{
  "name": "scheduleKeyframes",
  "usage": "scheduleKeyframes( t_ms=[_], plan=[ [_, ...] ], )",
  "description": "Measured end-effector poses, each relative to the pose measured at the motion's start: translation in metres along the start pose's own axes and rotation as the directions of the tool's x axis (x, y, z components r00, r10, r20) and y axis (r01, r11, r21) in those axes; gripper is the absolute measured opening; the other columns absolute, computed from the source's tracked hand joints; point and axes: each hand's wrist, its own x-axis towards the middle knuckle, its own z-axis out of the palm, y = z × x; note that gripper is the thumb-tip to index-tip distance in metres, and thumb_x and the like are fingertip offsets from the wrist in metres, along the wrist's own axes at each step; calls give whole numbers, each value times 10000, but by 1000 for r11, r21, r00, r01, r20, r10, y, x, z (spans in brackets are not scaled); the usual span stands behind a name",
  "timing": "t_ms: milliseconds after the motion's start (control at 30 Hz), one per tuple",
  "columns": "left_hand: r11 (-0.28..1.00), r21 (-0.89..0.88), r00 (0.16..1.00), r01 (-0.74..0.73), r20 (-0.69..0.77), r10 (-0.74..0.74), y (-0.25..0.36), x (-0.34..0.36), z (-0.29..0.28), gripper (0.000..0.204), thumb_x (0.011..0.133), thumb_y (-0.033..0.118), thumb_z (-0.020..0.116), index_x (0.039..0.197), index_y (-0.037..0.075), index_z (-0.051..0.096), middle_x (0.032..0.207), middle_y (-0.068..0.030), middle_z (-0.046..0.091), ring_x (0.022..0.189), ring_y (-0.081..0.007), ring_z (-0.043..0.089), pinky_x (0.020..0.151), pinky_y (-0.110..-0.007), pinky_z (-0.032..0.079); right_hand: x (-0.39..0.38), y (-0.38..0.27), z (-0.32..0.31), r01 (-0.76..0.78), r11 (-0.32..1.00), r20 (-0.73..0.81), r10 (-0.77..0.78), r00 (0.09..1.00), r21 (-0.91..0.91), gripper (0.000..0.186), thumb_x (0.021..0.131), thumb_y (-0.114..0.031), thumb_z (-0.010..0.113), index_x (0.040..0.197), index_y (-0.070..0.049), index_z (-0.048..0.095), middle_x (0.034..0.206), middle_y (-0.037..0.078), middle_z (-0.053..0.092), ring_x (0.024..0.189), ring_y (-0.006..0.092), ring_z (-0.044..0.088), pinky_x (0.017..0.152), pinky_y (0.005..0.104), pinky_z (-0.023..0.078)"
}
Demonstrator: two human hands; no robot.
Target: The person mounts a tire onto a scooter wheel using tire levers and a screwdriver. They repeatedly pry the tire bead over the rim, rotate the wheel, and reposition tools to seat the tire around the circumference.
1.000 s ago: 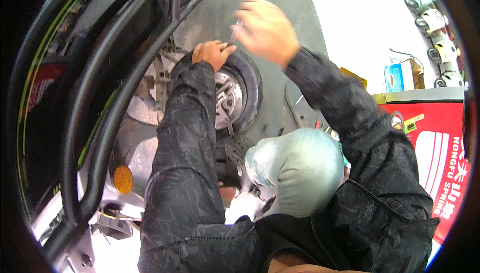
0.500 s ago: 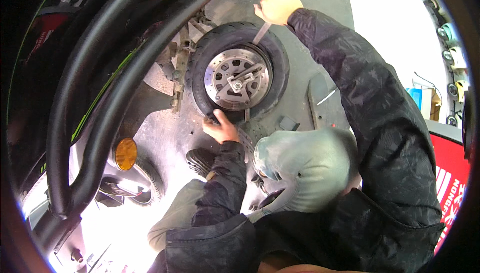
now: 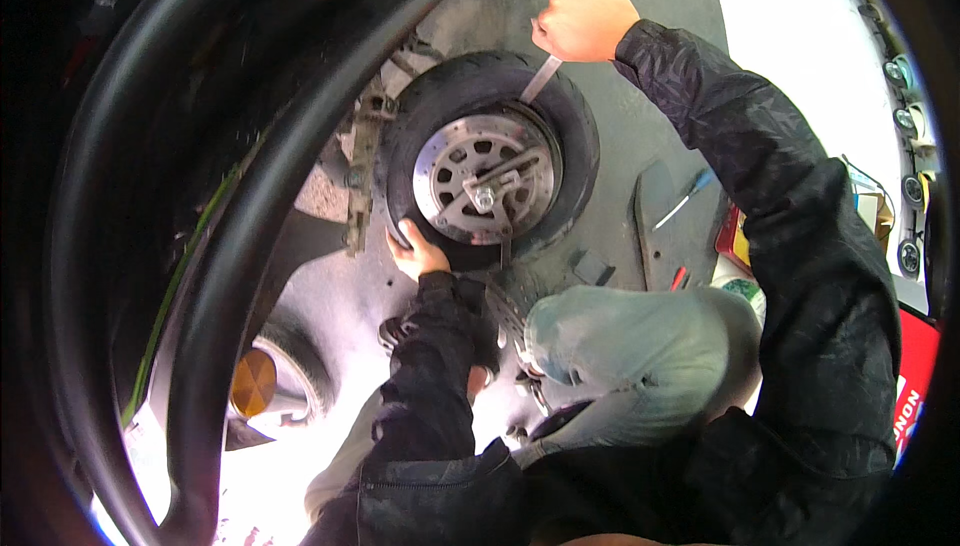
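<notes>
A wheel with a black tire (image 3: pixel 577 161) lies flat on the ground, its metal brake disc (image 3: pixel 436 174) facing up. My right hand (image 3: pixel 588 18) is closed round the far end of a flat steel tire lever (image 3: pixel 541 79), whose other end sits between tire and rim on the far side. At the near-left edge of the tire, my left hand (image 3: pixel 417 252) rests against the rubber, thumb and fingers apart. A second thin metal lever (image 3: pixel 506 246) pokes out at the near side of the rim. Where each lever tip sits under the tire bead is hidden.
Thick black tubular bars (image 3: pixel 262 216) of a vehicle cross the left side. To the right lie a screwdriver (image 3: pixel 684 201) with a blue handle and a dark curved part (image 3: pixel 650 231). My bent knee (image 3: pixel 640 346) is close below the wheel. A red panel (image 3: pixel 915 376) stands far right.
The view has shifted, so the wheel appears slightly farther right. My left hand has come against the tire from just beside it. My right hand keeps its grip on the tire lever.
</notes>
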Motion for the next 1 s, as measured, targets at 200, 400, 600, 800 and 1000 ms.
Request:
scheduleKeyframes(
  t_ms=[200, 400, 600, 800, 1000],
  plan=[
    [984, 174, 1000, -22, -14, 24, 24, 0, -2, 775, 981, 576, 616, 1397, -78, 600, 1296, -365, 653, 1215, -498, 638, 1073, -485, 482, 4, 4, -10, -41, 995, 202, 23, 979, 88, 346, 891, -361, 576, 661, -171, 750, 636, 94, 703, 608, 295, 707, 611, 433, 524],
    [980, 176, 996, -88, 31, 84, 23, 1, -6, 766, 1013, 554, 574, 1415, -99, 570, 1348, -376, 618, 1271, -496, 601, 1103, -481, 452, -16, -11, -17, -195, 979, 158, 184, 970, 55, 351, 889, -360, 593, 648, -148, 737, 660, 76, 715, 646, 310, 719, 650, 428, 519],
    [999, -33, 994, 26, 103, -22, 6, 4, -4, 788, 1028, 542, 571, 1415, -144, 538, 1380, -378, 596, 1298, -483, 582, 1104, -471, 443, -32, 3, 21, -293, 952, 90, 286, 954, 86, 387, 918, -367, 578, 645, -137, 728, 644, 85, 706, 608, 310, 689, 631, 430, 513],
    [966, 259, 993, -21, 120, -11, 21, 11, -11, 832, 986, 658, 544, 1507, 9, 516, 1336, -356, 635, 1239, -478, 629, 1070, -491, 472, -36, -14, -32, -294, 949, 305, 249, 919, 111, 458, 962, -409, 521, 715, -117, 773, 702, 129, 732, 685, 349, 734, 680, 483, 570],
    [884, 465, 922, 39, 324, -211, 29, 5, -43, 934, 909, 715, 616, 1440, -47, 523, 1344, -320, 646, 1275, -480, 610, 1094, -498, 465, -54, -27, -57, -205, 969, 442, 126, 888, 135, 666, 997, -652, 500, 870, -71, 799, 836, 150, 771, 852, 355, 763, 775, 483, 596]
  ],
)
